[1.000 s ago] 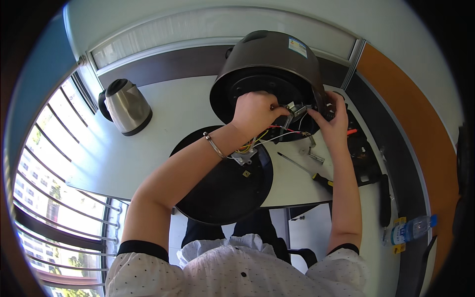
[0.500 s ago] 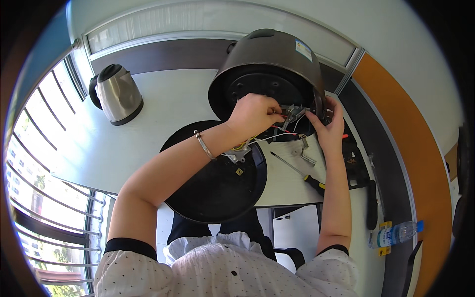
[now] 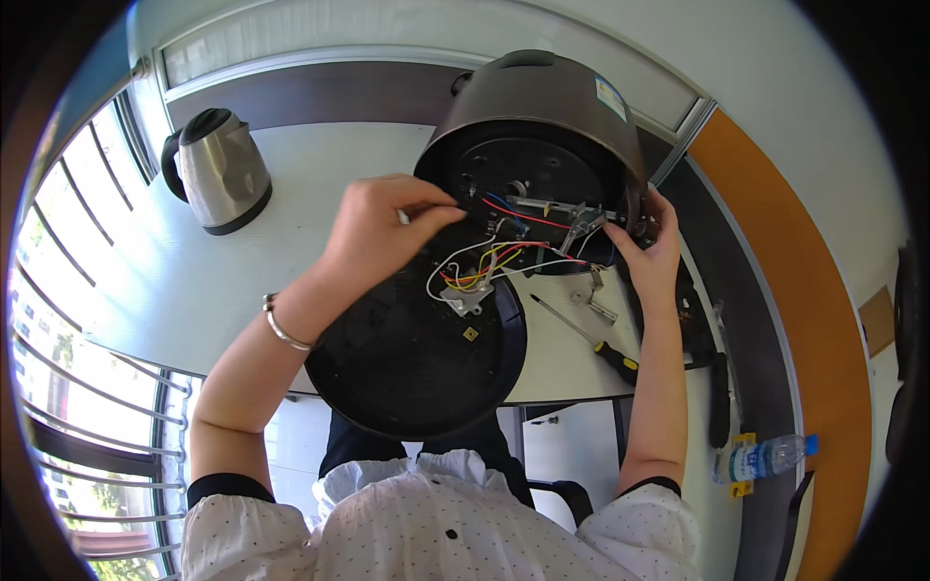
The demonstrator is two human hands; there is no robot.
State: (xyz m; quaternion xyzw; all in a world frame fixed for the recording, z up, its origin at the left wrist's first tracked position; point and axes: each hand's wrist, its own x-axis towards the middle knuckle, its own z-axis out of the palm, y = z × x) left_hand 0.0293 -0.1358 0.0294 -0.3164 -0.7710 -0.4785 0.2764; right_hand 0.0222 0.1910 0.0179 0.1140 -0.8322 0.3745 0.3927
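The cooker (image 3: 542, 116) lies tipped at the table's (image 3: 320, 184) far edge, its black base plate (image 3: 417, 368) at the near edge. Right hand (image 3: 649, 254) braces the rim, fingers spread. Left hand (image 3: 383, 228) pinches 1 small white piece; keep the wires (image 3: 484, 266) slack.

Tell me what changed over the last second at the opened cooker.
The left hand has drawn back out of the tipped cooker's open underside, fingertips pinched on something too small to tell. The right hand stays at the cooker's rim; black base plate, screwdriver and kettle unmoved.
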